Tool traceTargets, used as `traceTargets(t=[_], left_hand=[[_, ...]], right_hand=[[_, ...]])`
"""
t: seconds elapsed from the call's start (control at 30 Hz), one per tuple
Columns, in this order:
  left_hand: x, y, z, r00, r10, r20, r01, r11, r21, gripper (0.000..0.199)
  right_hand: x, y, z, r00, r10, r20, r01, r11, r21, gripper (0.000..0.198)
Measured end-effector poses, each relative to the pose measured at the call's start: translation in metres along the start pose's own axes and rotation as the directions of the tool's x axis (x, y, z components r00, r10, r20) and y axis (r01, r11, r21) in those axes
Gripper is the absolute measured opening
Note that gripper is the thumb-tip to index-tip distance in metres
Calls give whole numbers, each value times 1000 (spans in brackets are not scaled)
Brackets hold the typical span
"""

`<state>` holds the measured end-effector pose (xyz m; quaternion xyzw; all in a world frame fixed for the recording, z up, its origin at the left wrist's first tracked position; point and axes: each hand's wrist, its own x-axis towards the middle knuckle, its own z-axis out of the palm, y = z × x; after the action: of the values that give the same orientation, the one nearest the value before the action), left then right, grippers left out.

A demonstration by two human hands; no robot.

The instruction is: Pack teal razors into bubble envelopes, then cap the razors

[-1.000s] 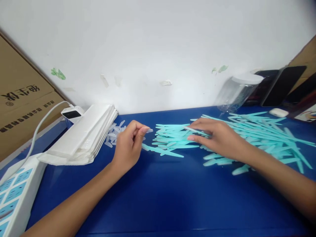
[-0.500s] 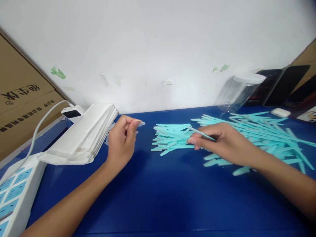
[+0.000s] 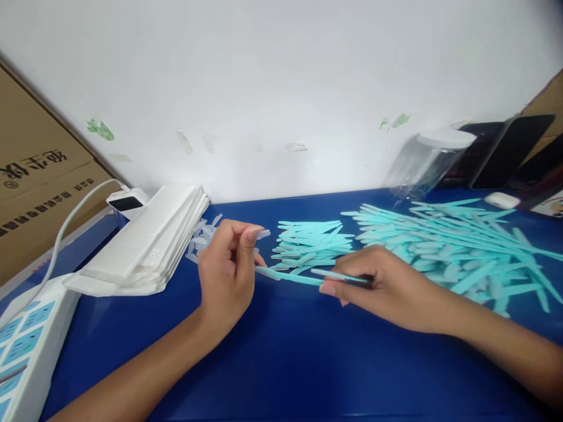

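My left hand [image 3: 229,272] is closed, pinching a small translucent cap [image 3: 263,234] between thumb and forefinger. Below that pinch, the left end of a slim mint-green stick, which looks like an eyebrow razor [image 3: 299,279], meets its lower fingers. My right hand [image 3: 373,284] is closed around the other end of this razor. A second mint-green razor [image 3: 332,274] also sticks out from the right fingers, pointing left. Just behind the hands lies a neat bundle of such razors [image 3: 310,240]. Loose translucent caps [image 3: 202,232] lie partly hidden behind my left hand.
A larger spread of mint-green razors [image 3: 466,252] covers the right side of the blue table [image 3: 281,363]. White padded envelopes [image 3: 141,240] are stacked at left, near a power strip [image 3: 35,346] and cable. A clear jar [image 3: 424,164] stands against the back wall.
My right hand has moved left and nearer to me, off the bundle, bringing a razor's end to my left hand. My left hand has shifted slightly right and down, uncovering more caps.
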<state>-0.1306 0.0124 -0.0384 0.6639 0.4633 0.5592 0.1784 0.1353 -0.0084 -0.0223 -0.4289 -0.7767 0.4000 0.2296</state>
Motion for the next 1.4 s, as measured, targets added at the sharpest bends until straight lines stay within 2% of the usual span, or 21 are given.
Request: traceTargets(t=[0.17, 0.27, 0.43, 0.53, 0.63, 0.77, 0.83, 0.9, 0.97, 1.0, 1.07, 1.13, 1.2, 1.3, 1.4], left_hand=[[-5, -2, 2, 986, 149, 69, -159, 971, 178, 23], [-4, -2, 2, 975, 195, 110, -211, 964, 163, 20], [-1, -3, 2, 927, 336, 165, -355, 929, 105, 13], [-2, -2, 2, 917, 358, 176, -382, 915, 130, 11], [-4, 1, 3, 906, 375, 196, -407, 899, 163, 11], [-1, 3, -2, 897, 405, 179, -441, 857, 266, 17], [9, -3, -9, 915, 389, 105, -401, 855, 329, 19], [24, -12, -20, 940, 341, -8, -310, 864, 396, 21], [42, -23, -33, 956, 290, -52, -226, 836, 500, 26], [50, -29, -38, 968, 252, -5, -205, 800, 564, 28], [62, -37, -46, 974, 132, 185, -224, 688, 691, 29], [67, -43, -49, 933, -19, 358, -291, 543, 788, 32], [67, -47, -48, 886, -123, 448, -361, 423, 831, 36], [65, -51, -47, 863, -154, 481, -410, 342, 846, 39], [66, -55, -49, 874, -51, 484, -443, 329, 834, 40]], right_hand=[[-2, -4, 7, 999, -22, 41, 20, 999, 47, 43], [-3, -6, 11, 998, -16, 66, 12, 998, 68, 43], [-3, -3, 11, 992, 0, 124, -18, 989, 149, 40], [-4, -3, 14, 986, 5, 168, -35, 984, 174, 39], [-6, -4, 18, 987, 15, 160, -39, 988, 146, 39], [-5, -3, 14, 993, -60, 98, 56, 997, 46, 44], [-3, 2, 4, 989, -141, 45, 143, 988, -53, 47], [0, 12, -11, 974, -224, -30, 214, 955, -206, 42], [4, 25, -28, 950, -292, -113, 232, 898, -373, 34], [6, 33, -35, 934, -320, -155, 224, 868, -444, 32], [11, 49, -45, 914, -347, -210, 187, 820, -540, 33], [15, 62, -48, 916, -335, -219, 151, 797, -585, 34], [17, 69, -46, 931, -304, -205, 125, 789, -601, 34], [17, 67, -39, 939, -257, -229, 66, 788, -613, 37], [13, 51, -36, 944, -221, -245, 39, 812, -583, 43]])
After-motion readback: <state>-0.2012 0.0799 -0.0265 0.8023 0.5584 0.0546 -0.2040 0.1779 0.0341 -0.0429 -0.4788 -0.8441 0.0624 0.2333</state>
